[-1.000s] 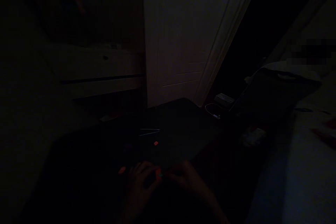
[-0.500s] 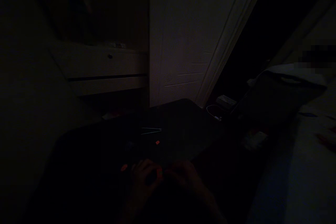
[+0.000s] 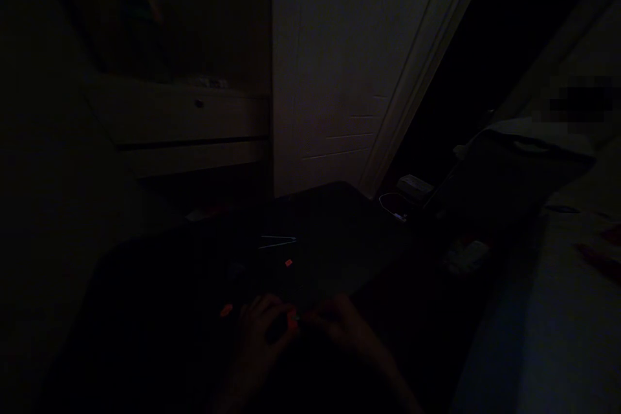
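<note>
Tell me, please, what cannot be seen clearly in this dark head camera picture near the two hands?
- Small orange-red piece between the left hand and the right hand: too small and dark, its shape and who grips it unclear.
- Two more small orange-red bits on the dark flat surface: too small to identify.
- Thin pale metal tool: dim; tweezers or wire, cannot tell.
- Both forearms: cut off by the bottom edge.

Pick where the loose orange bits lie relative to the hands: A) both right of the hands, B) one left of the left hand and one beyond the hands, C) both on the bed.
B: one orange bit lies left of the left hand, another lies beyond both hands on the dark mat.
</note>
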Demonstrator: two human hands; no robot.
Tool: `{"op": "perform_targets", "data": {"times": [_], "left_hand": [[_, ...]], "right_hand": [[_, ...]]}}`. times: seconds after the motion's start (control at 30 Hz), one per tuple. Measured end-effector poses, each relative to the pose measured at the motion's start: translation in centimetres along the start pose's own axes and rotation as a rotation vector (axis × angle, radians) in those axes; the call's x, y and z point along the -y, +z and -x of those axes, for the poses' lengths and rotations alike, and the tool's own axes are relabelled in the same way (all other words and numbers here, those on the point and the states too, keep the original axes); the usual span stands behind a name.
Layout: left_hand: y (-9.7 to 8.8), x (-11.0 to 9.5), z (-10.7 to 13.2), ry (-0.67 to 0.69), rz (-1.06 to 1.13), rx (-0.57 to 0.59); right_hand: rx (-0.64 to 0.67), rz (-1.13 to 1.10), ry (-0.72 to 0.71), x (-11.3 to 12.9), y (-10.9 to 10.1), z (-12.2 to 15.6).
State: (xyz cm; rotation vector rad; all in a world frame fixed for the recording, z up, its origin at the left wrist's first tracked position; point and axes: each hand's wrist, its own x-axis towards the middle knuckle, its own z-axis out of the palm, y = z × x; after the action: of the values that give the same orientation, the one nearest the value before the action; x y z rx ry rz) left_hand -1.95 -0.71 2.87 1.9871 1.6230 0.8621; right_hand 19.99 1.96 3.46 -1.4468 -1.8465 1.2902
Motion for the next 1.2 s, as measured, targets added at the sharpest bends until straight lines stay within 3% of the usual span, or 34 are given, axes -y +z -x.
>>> {"op": "perform_targets", "data": {"times": [0.33, 0.5, 0.6, 0.73, 1.2], "left_hand": [[-0.1, -0.2, -0.1, -0.042, 0.015, 0.031], [-0.4, -0.5, -0.1, -0.048, 0.011, 0.057], [-0.5, -0.7, -0.1, -0.058, 0.022, 0.045], [-0.4, -0.6, -0.1, -0.039, 0.023, 0.023], [-0.3, -0.3, 0.0, -0.029, 0.017, 0.046]], "right_hand": [[0.023, 0.078, 0.001, 0.1, -0.7, 0.1], [0.065, 0.012, -0.025, 0.1, -0.6, -0.2], [-0.009, -0.059, -0.022, 0.3, -0.1, 0.0], [-0.088, -0.113, 0.087, 0.7, 0.3, -0.2], [0.121, -0.100, 0.102, 0.6, -0.8, -1.7]]}}
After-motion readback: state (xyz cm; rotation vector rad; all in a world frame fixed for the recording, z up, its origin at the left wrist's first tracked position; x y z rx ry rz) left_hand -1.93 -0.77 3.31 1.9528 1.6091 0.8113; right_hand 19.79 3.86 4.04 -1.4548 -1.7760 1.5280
